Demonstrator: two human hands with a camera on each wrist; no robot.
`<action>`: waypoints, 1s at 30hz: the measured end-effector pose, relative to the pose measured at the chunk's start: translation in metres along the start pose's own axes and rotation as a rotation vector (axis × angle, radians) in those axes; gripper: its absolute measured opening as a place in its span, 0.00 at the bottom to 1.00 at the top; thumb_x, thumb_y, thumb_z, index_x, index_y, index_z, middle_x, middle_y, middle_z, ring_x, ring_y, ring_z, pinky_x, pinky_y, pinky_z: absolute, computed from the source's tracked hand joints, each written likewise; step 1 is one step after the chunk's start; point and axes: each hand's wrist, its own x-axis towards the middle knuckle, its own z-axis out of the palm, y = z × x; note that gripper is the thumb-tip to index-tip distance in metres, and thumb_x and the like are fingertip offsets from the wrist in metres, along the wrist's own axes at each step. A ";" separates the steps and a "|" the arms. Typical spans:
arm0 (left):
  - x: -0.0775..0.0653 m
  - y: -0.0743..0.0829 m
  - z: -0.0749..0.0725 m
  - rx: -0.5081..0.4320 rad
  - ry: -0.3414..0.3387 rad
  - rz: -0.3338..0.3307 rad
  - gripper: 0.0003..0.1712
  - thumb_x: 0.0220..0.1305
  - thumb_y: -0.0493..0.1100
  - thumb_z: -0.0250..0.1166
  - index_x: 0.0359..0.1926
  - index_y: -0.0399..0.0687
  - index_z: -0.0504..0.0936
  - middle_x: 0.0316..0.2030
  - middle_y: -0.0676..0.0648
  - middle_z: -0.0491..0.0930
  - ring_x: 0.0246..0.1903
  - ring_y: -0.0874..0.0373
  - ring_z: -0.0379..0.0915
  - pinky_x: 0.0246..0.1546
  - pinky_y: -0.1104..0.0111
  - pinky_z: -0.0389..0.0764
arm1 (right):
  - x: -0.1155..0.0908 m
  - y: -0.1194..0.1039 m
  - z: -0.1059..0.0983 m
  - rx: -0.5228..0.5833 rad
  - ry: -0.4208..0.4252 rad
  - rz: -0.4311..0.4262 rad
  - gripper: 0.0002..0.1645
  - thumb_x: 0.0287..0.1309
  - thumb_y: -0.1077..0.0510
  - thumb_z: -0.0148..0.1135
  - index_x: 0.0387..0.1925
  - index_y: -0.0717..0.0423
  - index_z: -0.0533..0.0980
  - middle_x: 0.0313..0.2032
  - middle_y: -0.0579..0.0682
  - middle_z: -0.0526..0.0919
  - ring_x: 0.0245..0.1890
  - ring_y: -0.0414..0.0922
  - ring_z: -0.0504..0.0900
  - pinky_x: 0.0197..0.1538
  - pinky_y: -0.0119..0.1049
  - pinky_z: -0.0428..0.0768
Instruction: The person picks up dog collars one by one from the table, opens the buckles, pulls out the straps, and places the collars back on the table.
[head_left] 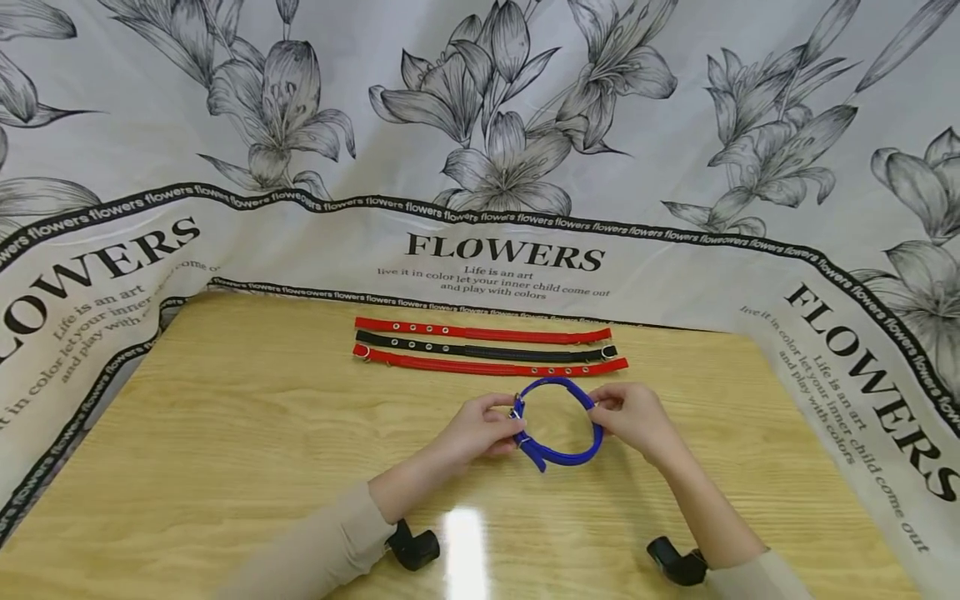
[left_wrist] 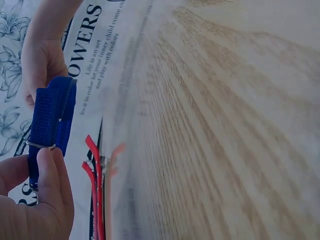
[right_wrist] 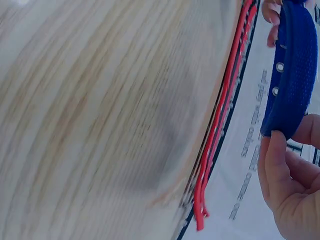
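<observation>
A blue collar [head_left: 573, 458], buckled into a ring, is held up between both hands over the table. My left hand [head_left: 483, 427] pinches it at the buckle side, where the strap's loose end hangs down. On the opposite side my right hand [head_left: 630, 417] grips the band between thumb and fingers. The left wrist view shows the blue collar [left_wrist: 47, 115] edge-on, with a metal loop [left_wrist: 41, 145] across it just above the fingertips. Metal eyelets show along the collar [right_wrist: 295, 65] in the right wrist view.
Behind the hands lie a red collar [head_left: 517, 335], a black collar [head_left: 510, 352] and another red collar [head_left: 480, 367], flat and side by side on the wooden table [head_left: 247, 433]. A flower-printed cloth [head_left: 337, 250] rises along the table's back and sides.
</observation>
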 end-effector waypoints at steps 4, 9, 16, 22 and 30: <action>-0.012 0.003 -0.015 -0.015 0.036 0.013 0.28 0.61 0.35 0.63 0.62 0.36 0.67 0.32 0.45 0.80 0.25 0.62 0.78 0.33 0.69 0.82 | 0.001 -0.009 0.016 -0.084 0.048 -0.096 0.11 0.52 0.68 0.60 0.38 0.70 0.79 0.24 0.52 0.79 0.22 0.42 0.76 0.24 0.32 0.78; -0.024 0.006 -0.028 -0.044 0.055 0.032 0.28 0.62 0.34 0.62 0.62 0.35 0.66 0.30 0.46 0.80 0.25 0.63 0.78 0.35 0.69 0.82 | -0.003 -0.019 0.030 -0.116 0.128 -0.159 0.13 0.54 0.66 0.61 0.42 0.67 0.80 0.26 0.51 0.79 0.25 0.44 0.75 0.24 0.30 0.75; -0.034 0.009 -0.033 -0.086 0.083 0.048 0.28 0.62 0.32 0.61 0.62 0.32 0.65 0.30 0.46 0.80 0.25 0.63 0.78 0.34 0.71 0.82 | -0.017 -0.027 0.054 -0.242 0.357 -0.597 0.11 0.50 0.66 0.66 0.39 0.64 0.80 0.37 0.53 0.80 0.37 0.48 0.79 0.35 0.40 0.82; -0.040 0.011 -0.033 -0.150 0.100 0.054 0.27 0.63 0.32 0.59 0.62 0.31 0.64 0.31 0.46 0.79 0.26 0.63 0.78 0.32 0.75 0.81 | -0.027 -0.040 0.074 -0.275 0.280 -1.002 0.14 0.59 0.55 0.62 0.39 0.63 0.80 0.38 0.51 0.80 0.37 0.45 0.81 0.39 0.33 0.81; -0.049 0.011 -0.030 -0.252 0.093 0.026 0.29 0.63 0.32 0.59 0.63 0.32 0.61 0.30 0.47 0.79 0.26 0.64 0.78 0.30 0.79 0.79 | -0.034 -0.050 0.086 -0.439 0.312 -1.217 0.17 0.66 0.54 0.52 0.41 0.63 0.80 0.35 0.51 0.80 0.35 0.45 0.81 0.40 0.31 0.81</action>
